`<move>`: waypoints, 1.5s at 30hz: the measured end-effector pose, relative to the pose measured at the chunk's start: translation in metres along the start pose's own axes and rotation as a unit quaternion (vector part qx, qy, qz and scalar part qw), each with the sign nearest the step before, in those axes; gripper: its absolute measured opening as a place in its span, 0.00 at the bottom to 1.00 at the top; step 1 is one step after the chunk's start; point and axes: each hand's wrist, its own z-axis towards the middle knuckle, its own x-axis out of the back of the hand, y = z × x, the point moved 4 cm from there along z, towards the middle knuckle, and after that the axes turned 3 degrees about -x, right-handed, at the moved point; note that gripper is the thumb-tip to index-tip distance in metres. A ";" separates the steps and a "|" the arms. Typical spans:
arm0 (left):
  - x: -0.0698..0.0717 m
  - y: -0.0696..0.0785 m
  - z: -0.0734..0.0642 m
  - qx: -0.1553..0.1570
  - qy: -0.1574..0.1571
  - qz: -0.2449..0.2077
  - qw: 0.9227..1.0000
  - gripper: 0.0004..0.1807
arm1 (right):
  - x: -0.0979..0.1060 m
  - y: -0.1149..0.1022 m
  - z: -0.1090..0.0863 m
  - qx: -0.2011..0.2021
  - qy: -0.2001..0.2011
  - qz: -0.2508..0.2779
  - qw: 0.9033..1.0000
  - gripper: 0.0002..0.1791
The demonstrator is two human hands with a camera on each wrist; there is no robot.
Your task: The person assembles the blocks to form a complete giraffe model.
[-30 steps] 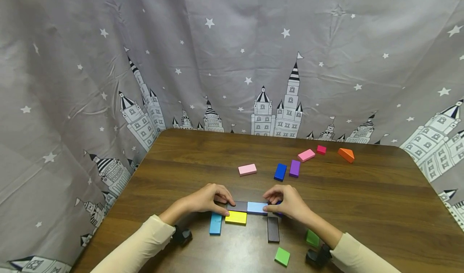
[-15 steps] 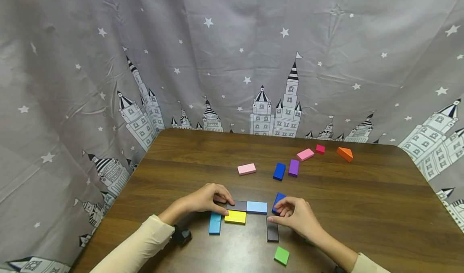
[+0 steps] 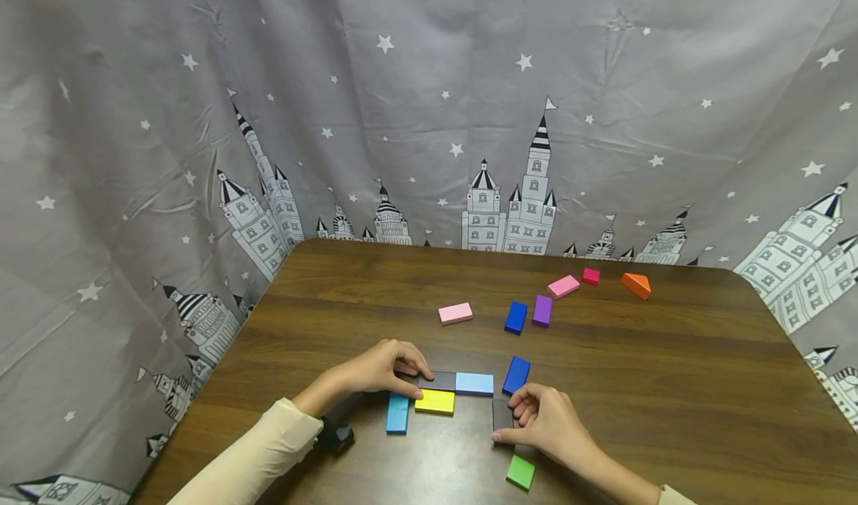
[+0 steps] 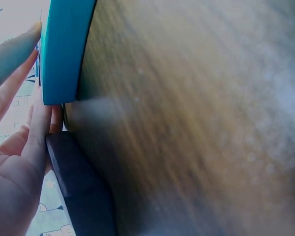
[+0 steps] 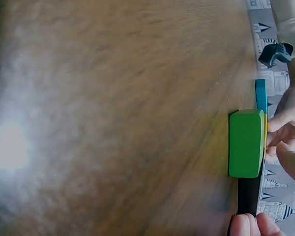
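My left hand (image 3: pixel 387 367) rests at the left end of a block row, its thumb touching the yellow block (image 3: pixel 434 402) and fingertips at the dark grey block (image 3: pixel 439 380) behind it. A light blue block (image 3: pixel 474 383) continues that row rightward. Below the left hand lies a teal block (image 3: pixel 397 414). My right hand (image 3: pixel 553 424) pinches a second dark grey block (image 3: pixel 502 414), thumb at its near end, fingers along its right side. Just beyond the right hand's fingers is a blue block (image 3: pixel 517 375). A green block (image 3: pixel 520 473) lies nearer, large in the right wrist view.
Farther back on the wooden table (image 3: pixel 362 289) are a pink block (image 3: pixel 456 313), a blue block (image 3: pixel 515 317), a purple block (image 3: pixel 542 310), another pink block (image 3: pixel 564 287), a small red block (image 3: pixel 590 276) and an orange triangle (image 3: pixel 637 285). A grey curtain (image 3: pixel 415 118) hangs behind.
My right hand has left the light blue and blue blocks, moved nearer, and taken hold of the dark grey block. The blue block shows fully now. My left hand has stayed put.
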 end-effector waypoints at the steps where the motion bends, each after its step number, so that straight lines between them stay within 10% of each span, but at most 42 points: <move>1: 0.000 0.000 0.000 -0.002 0.000 -0.001 1.000 0.13 | 0.000 0.000 0.000 0.001 0.002 -0.002 1.000 0.26; 21: 0.000 0.002 0.000 0.003 0.009 -0.007 1.000 0.13 | -0.005 -0.001 0.001 0.015 0.023 -0.025 0.999 0.31; 45: 0.000 0.003 -0.001 0.002 0.009 -0.011 1.000 0.13 | -0.011 -0.007 -0.002 0.049 -0.048 0.014 0.998 0.22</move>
